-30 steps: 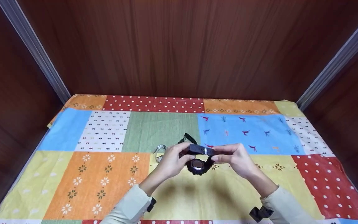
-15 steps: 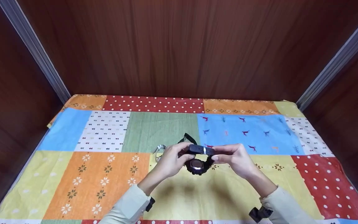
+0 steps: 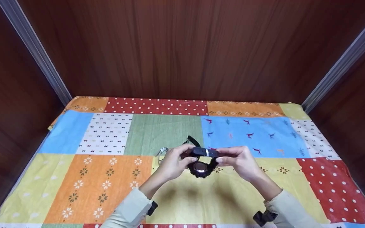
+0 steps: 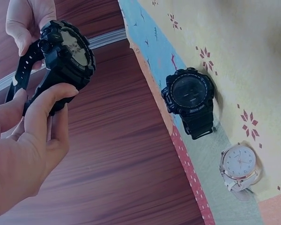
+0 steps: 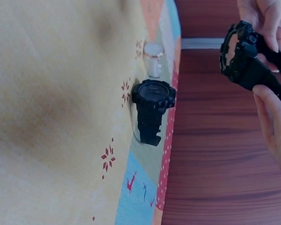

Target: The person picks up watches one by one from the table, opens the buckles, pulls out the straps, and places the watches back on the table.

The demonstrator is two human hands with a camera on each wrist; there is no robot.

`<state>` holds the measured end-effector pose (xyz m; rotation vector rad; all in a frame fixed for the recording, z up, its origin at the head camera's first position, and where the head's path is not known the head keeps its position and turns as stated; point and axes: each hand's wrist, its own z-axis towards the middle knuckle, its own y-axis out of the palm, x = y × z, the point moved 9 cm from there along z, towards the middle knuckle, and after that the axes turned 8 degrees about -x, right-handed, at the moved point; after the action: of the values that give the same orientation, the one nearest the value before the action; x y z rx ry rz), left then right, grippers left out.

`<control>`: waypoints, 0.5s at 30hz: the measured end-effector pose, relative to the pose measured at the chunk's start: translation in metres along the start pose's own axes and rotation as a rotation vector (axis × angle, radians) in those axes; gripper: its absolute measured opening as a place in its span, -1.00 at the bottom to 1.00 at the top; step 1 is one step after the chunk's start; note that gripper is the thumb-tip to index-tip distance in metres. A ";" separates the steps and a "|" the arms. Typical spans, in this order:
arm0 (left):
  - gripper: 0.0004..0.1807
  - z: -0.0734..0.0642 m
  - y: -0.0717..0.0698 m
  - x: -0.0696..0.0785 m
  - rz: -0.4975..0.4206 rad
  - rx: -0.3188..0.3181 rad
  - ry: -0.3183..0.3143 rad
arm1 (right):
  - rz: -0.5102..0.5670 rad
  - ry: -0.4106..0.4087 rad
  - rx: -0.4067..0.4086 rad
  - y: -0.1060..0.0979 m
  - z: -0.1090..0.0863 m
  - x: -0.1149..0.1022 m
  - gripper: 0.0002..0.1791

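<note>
A black wristwatch [image 3: 200, 167] is held up over the cloth, its strap bent into a loop with a pale band across it. My left hand [image 3: 175, 162] grips the strap on one side, thumb and fingers on it in the left wrist view. From the other side my right hand [image 3: 240, 161] pinches the strap between thumb and fingers. Behind and below lies a second black wristwatch [image 4: 189, 91], dial up, mostly hidden by my left hand in the head view. Next to it is a white-strapped watch [image 4: 240, 161] with a pale dial, partly covered by that same hand in the head view.
A patchwork-print cloth [image 3: 112, 190] covers the table. Dark wood panels [image 3: 176, 47] stand behind and at both sides, with metal strips [image 3: 36, 50] at the corners. Small black devices [image 3: 265, 218] are strapped at both wrists.
Both hands stay almost still. The pale band on the held watch's strap has shifted slightly left. My left hand covers a bit more of the white-strapped watch.
</note>
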<state>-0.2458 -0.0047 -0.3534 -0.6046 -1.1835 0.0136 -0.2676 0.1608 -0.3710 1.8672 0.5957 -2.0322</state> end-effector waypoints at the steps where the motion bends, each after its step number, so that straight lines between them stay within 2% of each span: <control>1: -0.82 0.000 0.000 -0.001 -0.008 0.000 -0.002 | 0.004 -0.001 -0.001 0.000 0.000 0.000 -0.60; 8: -0.82 0.000 0.000 -0.005 -0.045 -0.001 -0.020 | 0.025 0.011 0.014 -0.001 0.000 0.003 -0.59; 15: -0.82 0.001 -0.002 -0.003 0.034 0.027 0.006 | 0.026 0.027 0.024 -0.002 -0.001 0.005 -0.58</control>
<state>-0.2482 -0.0072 -0.3552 -0.6002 -1.1655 0.0563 -0.2688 0.1635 -0.3759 1.9087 0.5541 -2.0094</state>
